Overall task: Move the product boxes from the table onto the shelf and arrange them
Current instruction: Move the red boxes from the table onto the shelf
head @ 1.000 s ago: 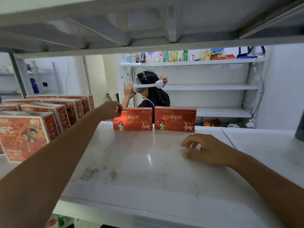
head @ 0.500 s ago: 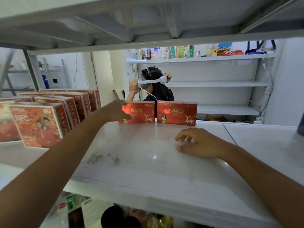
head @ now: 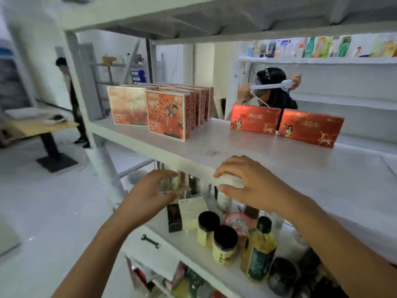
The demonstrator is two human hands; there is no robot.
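Two flat red boxes with gold deer stand upright side by side at the back of the white shelf (head: 290, 168): the left red box (head: 255, 118) and the right red box (head: 309, 127). A row of several orange NFC boxes (head: 169, 114) stands on the shelf's left part. My left hand (head: 150, 194) hovers in front of the shelf's front edge with fingers loosely spread, holding nothing. My right hand (head: 251, 183) rests over that front edge, fingers relaxed and empty. Both hands are well in front of the boxes.
The shelf below holds jars with black lids (head: 224, 244), an oil bottle (head: 260, 250) and small cartons. A wooden table (head: 43, 125) stands far left. One person (head: 275, 91) stands behind the shelf, another (head: 73, 100) by the left upright.
My left hand let go of the left red box and drew back to the shelf's front edge. My right hand also pulled back to the edge. My view swung back and down-left.
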